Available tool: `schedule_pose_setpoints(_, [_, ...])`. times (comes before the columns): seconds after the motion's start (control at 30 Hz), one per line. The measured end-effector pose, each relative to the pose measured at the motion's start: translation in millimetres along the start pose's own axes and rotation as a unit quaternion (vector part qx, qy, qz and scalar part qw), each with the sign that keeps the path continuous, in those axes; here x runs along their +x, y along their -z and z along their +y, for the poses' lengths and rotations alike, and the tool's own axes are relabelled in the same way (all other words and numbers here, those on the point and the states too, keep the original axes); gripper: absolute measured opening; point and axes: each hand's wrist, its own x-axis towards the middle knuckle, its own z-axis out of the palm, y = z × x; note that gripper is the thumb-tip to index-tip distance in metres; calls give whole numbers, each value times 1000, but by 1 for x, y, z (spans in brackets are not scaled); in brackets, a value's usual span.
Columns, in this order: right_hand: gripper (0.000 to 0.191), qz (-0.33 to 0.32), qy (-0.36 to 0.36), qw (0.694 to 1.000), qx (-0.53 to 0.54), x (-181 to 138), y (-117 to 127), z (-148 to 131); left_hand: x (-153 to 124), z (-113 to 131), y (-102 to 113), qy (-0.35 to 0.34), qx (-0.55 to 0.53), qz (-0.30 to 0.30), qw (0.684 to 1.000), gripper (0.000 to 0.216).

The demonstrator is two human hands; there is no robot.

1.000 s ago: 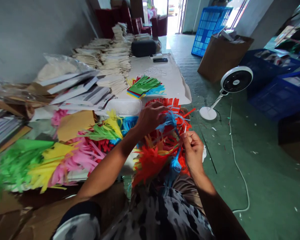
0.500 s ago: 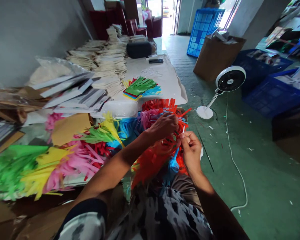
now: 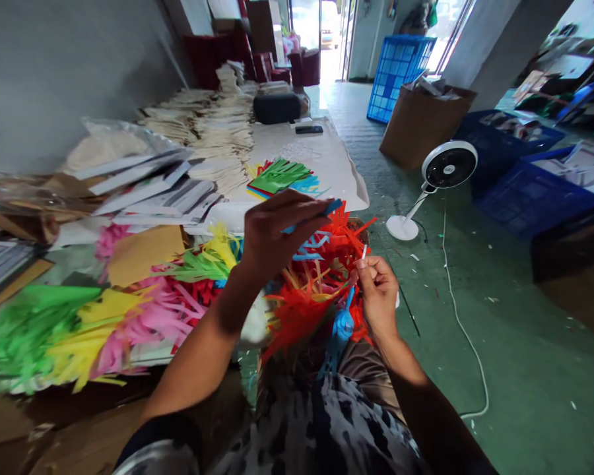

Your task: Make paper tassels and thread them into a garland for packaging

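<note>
My left hand [image 3: 272,231] is closed on a blue fringed paper [image 3: 333,206], whose cut strips hang below the fingers over the orange-red fringe. My right hand [image 3: 380,290] pinches a thin white strip [image 3: 364,252] between thumb and finger. Just below and left of that hand hangs a blue tassel [image 3: 344,323]; whether it joins the white strip is hidden. Orange-red fringed paper [image 3: 299,313] lies between the hands, above my lap.
Green, yellow and pink fringed papers [image 3: 153,323] spread along the table at left. Fringed sheets topped with green [image 3: 282,175] lie ahead, near a dark case [image 3: 277,107]. A white fan [image 3: 448,165] stands on the floor at right, with a cable [image 3: 458,310] nearby.
My left hand has moved left from the orange-red fringe, and blue fringed paper now shows plainly in its fingers. The right hand keeps its pinch in nearly the same place. The view shifted slightly.
</note>
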Motion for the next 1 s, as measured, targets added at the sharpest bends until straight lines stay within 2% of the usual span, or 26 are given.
schedule_pose_setpoints(0.07, [34, 1, 1, 1000, 7, -1, -2, -1, -13, 1, -5, 20, -23, -51, 998, 15])
schedule_pose_setpoints(0.2, [32, -4, 15, 1000, -4, -2, -5, -4, -49, -6, -28, 145, -62, -114, 981, 15])
schedule_pose_setpoints(0.37, [29, -16, 22, 1000, -12, -3, -7, -6, -77, -2, -43, 310, -160, -98, 932, 16])
schedule_pose_setpoints(0.53, [29, -38, 6, 999, -19, -5, -9, -3, -85, 9, -47, 387, -220, -85, 891, 19])
schedule_pose_setpoints(0.67, [28, -51, -10, 998, -35, -5, -10, -2, -89, 9, -50, 409, -225, -79, 881, 19])
schedule_pose_setpoints(1.0, [30, -63, -10, 997, -46, -4, -10, -3, -98, 4, -56, 383, -200, -57, 900, 15])
